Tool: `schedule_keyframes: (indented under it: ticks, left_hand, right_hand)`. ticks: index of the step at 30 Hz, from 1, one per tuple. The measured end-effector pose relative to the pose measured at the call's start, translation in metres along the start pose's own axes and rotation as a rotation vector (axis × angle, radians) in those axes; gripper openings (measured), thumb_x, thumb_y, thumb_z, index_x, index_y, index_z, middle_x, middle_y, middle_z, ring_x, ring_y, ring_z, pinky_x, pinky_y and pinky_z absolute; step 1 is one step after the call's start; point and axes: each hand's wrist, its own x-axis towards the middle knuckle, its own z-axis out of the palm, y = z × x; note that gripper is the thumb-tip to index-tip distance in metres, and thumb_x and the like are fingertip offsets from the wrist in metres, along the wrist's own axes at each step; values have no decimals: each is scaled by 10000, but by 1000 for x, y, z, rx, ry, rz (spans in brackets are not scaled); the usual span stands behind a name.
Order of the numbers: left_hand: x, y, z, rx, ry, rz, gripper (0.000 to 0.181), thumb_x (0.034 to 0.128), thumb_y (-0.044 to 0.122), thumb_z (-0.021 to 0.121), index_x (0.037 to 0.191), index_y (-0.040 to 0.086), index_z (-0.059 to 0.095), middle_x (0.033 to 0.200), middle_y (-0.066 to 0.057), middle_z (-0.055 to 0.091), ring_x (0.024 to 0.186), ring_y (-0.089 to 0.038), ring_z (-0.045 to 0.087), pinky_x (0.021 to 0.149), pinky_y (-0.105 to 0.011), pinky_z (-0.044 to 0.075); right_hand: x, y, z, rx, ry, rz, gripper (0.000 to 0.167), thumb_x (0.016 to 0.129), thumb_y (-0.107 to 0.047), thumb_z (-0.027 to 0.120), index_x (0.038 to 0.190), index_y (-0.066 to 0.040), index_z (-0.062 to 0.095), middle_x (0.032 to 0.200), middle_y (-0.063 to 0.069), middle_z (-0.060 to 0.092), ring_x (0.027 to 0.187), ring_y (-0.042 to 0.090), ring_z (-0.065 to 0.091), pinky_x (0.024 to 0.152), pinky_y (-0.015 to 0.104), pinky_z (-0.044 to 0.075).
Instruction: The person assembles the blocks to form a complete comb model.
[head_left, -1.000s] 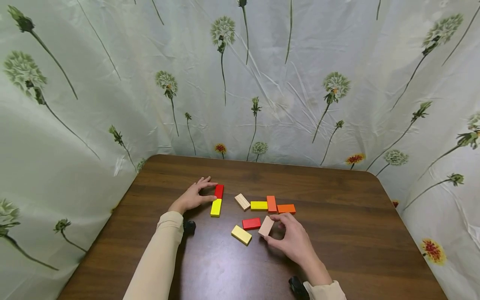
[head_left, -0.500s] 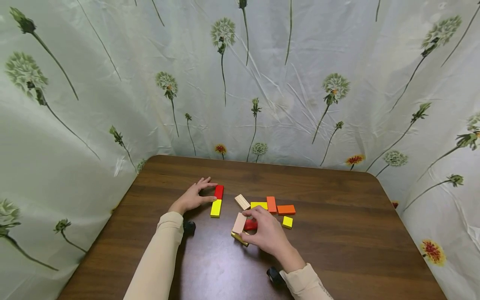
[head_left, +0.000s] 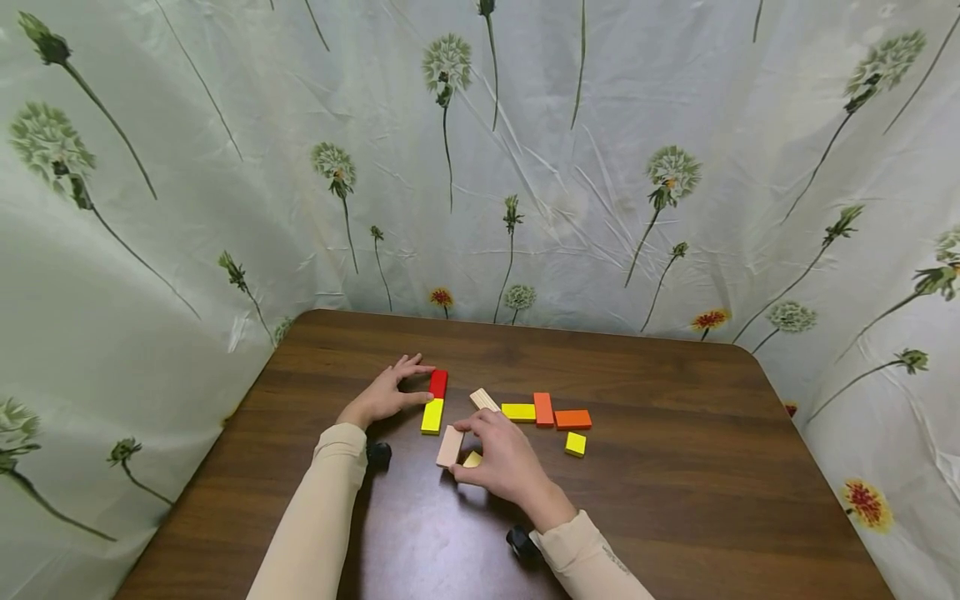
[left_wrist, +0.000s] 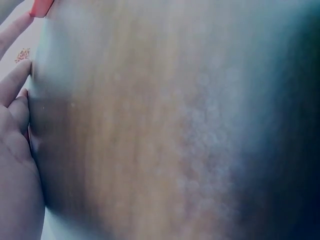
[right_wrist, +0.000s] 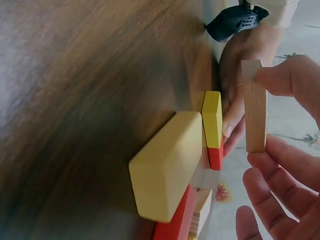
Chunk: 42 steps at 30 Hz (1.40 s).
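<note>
Between thumb and fingers, my right hand (head_left: 504, 458) pinches a pale pinkish wooden block (head_left: 450, 447), held up off the table as the right wrist view shows. Just right of it lies a cream block (head_left: 472, 460), partly covered by the hand; in the right wrist view the cream block (right_wrist: 167, 165) is whole. My left hand (head_left: 386, 395) rests at the left with fingers spread, its fingertips at a red block (head_left: 438, 383) and its thumb at the yellow block (head_left: 432, 416) joined end to end with it. A second red block (right_wrist: 175, 215) shows in the right wrist view.
Right of centre on the brown table (head_left: 675, 467) are a striped wooden block (head_left: 483, 400), a yellow block (head_left: 518, 412), an upright-lying orange block (head_left: 543, 409), another orange block (head_left: 573, 419) and a small yellow block (head_left: 575, 444). A flowered curtain (head_left: 570, 167) hangs behind.
My right hand has carried the pinkish block leftward, past the red and cream blocks, to near the yellow end of the left row. The small yellow block at the right has come into view. My left hand stays put.
</note>
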Motion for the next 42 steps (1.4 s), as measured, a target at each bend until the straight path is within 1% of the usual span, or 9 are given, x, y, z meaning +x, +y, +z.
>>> schedule_keyframes:
  ticks: [3,5,9,13,17,22,30,37,42]
  left_hand:
    - [0,0,0,-2,4,3,614,988,375,775,1532,146,605,1764,-209,285,1676,-463,92,1338,-693,33]
    - [0,0,1,-2,5,2,614,989,377,775,1533,148,606,1762,-209,290,1676,-463,96,1338,-694,36]
    - [1,0,1,-3,6,-6,620,988,384,778,1536,155,603,1764,-200,292,1678,-455,98,1340,-688,39]
    - [1,1,1,3,2,-10,629,988,392,777,1544,162,597,1768,-193,288,1681,-446,97,1343,-684,41]
    - [1,1,1,3,-1,-10,635,985,390,778,1548,161,594,1768,-190,289,1682,-441,98,1346,-676,42]
    - [0,1,1,9,2,-4,632,984,396,778,1543,161,598,1764,-197,294,1677,-455,105,1341,-687,50]
    - [-1,1,0,1,1,-15,634,977,388,785,1543,170,601,1769,-177,295,1684,-435,101,1350,-668,39]
    - [0,1,0,-6,4,-11,633,978,402,781,1537,165,605,1762,-198,300,1676,-457,108,1339,-691,46]
    - [0,2,0,-5,6,-12,634,976,401,782,1539,168,605,1765,-187,299,1680,-445,106,1343,-683,43]
  right_hand:
    - [3,-3,3,-32,-9,-2,497,825,-332,903,1274,-160,776,1185,10,717,1079,186,623,938,417,558]
    - [6,-5,5,-63,-14,-12,500,823,-344,902,1274,-169,778,1185,9,720,1097,204,623,939,438,542]
    - [11,-9,8,-115,-34,-33,502,823,-366,907,1269,-173,780,1173,12,723,1097,216,618,929,445,527]
    - [17,-12,10,-153,-47,-47,508,824,-385,909,1267,-172,781,1176,6,720,1113,212,616,960,462,520]
    - [21,-13,13,-189,-47,-58,514,811,-397,905,1263,-184,786,1172,-8,721,1124,210,620,949,444,502]
    - [24,-13,18,-205,-69,-51,516,805,-412,898,1263,-200,788,1160,-18,724,1110,199,619,904,410,480]
    - [29,-15,24,-222,-155,-24,522,839,-450,888,1292,-213,783,1208,-19,729,1120,182,592,958,449,498]
    - [31,-16,27,-225,-171,-16,518,843,-450,887,1296,-221,786,1219,-19,721,1124,184,579,954,430,489]
    - [30,-15,29,-216,-179,-7,509,848,-446,891,1291,-218,790,1212,-15,706,1116,182,571,934,414,475]
